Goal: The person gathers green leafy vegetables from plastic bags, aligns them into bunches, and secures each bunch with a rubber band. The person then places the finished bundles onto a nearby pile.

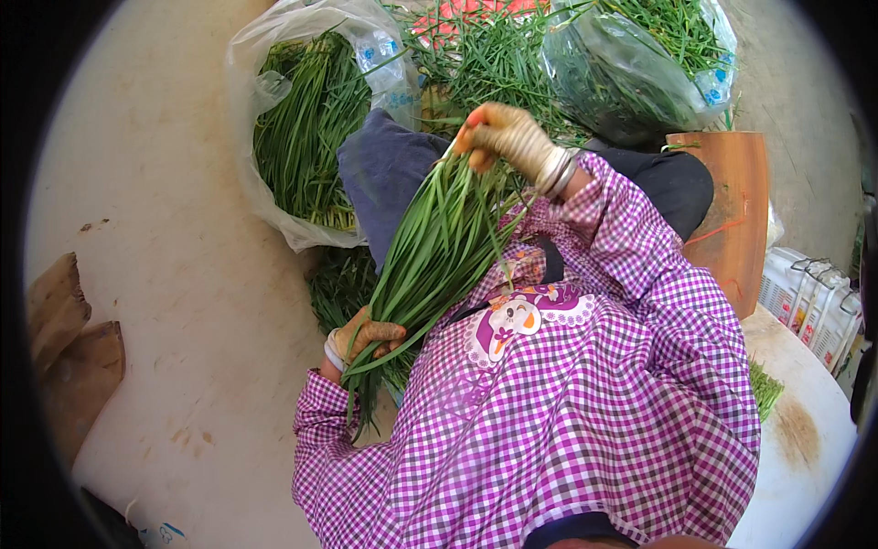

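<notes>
A bunch of long green leaves, likely Chinese chives, lies slantwise across my lap, its pale stem ends at the top. My left hand, in a stained glove, is closed around the leafy lower end. At the stem ends, my right hand, gloved and slightly blurred, has its fingers bent against the stems; whether it grips any stem cannot be told. Past my knee on the left, a clear plastic bag holds more bunched leaves. Loose leaves are heaped in front of me.
Another clear bag of greens stands at the upper right. A curved wooden board is beside my right knee, with white plastic crates behind it. Brown cardboard-like pieces lie on the floor at far left. More greens lie below the left bag.
</notes>
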Motion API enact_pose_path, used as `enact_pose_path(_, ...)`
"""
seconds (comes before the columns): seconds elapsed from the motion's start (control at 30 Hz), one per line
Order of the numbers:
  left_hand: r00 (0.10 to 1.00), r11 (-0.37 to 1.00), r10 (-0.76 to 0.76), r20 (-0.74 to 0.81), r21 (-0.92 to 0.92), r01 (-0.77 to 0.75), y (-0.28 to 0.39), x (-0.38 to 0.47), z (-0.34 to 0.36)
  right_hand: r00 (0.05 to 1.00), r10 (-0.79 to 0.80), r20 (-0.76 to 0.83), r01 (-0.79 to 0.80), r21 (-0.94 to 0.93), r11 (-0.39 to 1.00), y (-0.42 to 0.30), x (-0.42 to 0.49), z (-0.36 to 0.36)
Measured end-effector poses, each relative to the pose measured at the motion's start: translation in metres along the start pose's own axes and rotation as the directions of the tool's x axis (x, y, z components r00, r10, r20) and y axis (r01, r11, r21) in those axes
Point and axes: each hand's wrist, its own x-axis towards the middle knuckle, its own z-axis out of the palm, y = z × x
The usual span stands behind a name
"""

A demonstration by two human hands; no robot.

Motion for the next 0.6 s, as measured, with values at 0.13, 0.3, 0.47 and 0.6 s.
enact_pose_path(0.13,0.995,0.995,-0.098,0.032,0.001,0.098,0.005,0.005,0.0,0.971,-0.176,-0.162,0.218,0.296,0.93,-0.017,0.024,-0.061)
enact_pose_path(0.3,0.998,0.998,-0.057,0.03,-0.023,0.058,-0.011,0.01,-0.003,0.796,-0.143,-0.588,-0.014,-0.255,0.967,-0.059,0.024,-0.113)
enact_pose_path(0.47,0.985,0.983,-0.119,0.122,-0.125,0.134,-0.025,0.014,-0.01,0.974,-0.108,0.197,0.219,-0.939,0.266,-0.016,-0.013,-0.028)
enact_pose_path(0.6,0.995,0.993,-0.093,0.037,-0.074,0.095,-0.021,0.008,-0.003,0.986,0.011,0.168,0.159,-0.952,0.263,0.013,-0.016,0.02)
